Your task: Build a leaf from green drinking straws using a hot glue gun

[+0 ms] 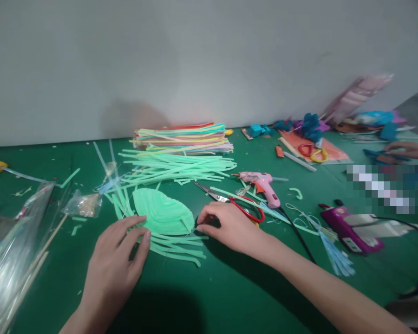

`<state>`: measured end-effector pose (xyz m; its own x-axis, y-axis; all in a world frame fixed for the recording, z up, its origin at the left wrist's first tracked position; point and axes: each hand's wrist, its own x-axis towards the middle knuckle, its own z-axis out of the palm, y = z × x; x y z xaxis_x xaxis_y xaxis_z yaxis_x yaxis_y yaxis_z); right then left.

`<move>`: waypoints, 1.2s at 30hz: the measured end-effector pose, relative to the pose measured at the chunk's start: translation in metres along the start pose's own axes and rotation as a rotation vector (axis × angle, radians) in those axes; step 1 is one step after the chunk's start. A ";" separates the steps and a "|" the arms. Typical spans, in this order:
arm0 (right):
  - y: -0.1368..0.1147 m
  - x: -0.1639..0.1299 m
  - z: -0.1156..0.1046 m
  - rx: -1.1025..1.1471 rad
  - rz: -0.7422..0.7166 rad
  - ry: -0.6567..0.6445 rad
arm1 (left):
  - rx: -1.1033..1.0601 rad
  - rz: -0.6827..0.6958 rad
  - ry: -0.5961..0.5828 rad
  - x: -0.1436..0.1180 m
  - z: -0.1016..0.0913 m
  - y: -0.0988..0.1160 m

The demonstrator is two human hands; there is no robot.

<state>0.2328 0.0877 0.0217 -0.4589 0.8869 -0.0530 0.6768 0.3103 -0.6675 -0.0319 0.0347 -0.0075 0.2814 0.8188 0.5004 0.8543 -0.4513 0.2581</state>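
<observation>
A pale green leaf shape, with curved lines on its surface, lies on top of loose green pipe cleaners. My left hand is at the leaf's lower left edge, fingers apart, with the fingertips resting on the leaf and the strips under it. At the leaf's right tip, my right hand has thumb and forefinger closed in a pinch; what sits between them is too small to make out. Red-handled scissors lie just behind my right hand, partly covered by it.
Behind the leaf are a pile of green pipe cleaners and a multicoloured stack. A pink glue gun and a purple glue gun with cords lie right. Another person's hand is far right. Plastic wrap lies left.
</observation>
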 end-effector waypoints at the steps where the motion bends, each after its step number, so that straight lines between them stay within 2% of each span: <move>1: 0.001 -0.006 0.004 -0.031 -0.005 0.001 | -0.002 -0.012 -0.010 0.000 0.000 -0.003; 9: -0.001 -0.034 0.026 -0.169 -0.093 -0.022 | 0.028 0.129 -0.183 -0.012 0.012 -0.008; 13: -0.008 -0.040 0.029 -0.241 -0.154 0.046 | 0.073 0.244 -0.260 -0.016 0.011 -0.011; 16: -0.014 -0.043 0.034 -0.281 -0.223 0.116 | 0.069 0.254 -0.286 -0.019 0.008 -0.014; 20: -0.019 -0.045 0.047 -0.341 -0.298 0.130 | 0.057 0.267 -0.313 -0.022 0.008 -0.018; 26: -0.018 -0.049 0.063 -0.461 -0.311 0.152 | 0.095 0.320 -0.384 -0.024 0.008 -0.024; 30: -0.015 -0.049 0.066 -0.519 -0.333 0.183 | 0.161 0.263 -0.378 -0.025 0.000 -0.029; 36: -0.018 -0.048 0.068 -0.541 -0.334 0.223 | 0.208 0.316 -0.400 -0.030 -0.003 -0.034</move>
<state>0.2037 0.0164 -0.0145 -0.6030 0.7452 0.2848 0.7391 0.6562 -0.1520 -0.0708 0.0243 -0.0294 0.6478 0.7442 0.1629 0.7582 -0.6506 -0.0431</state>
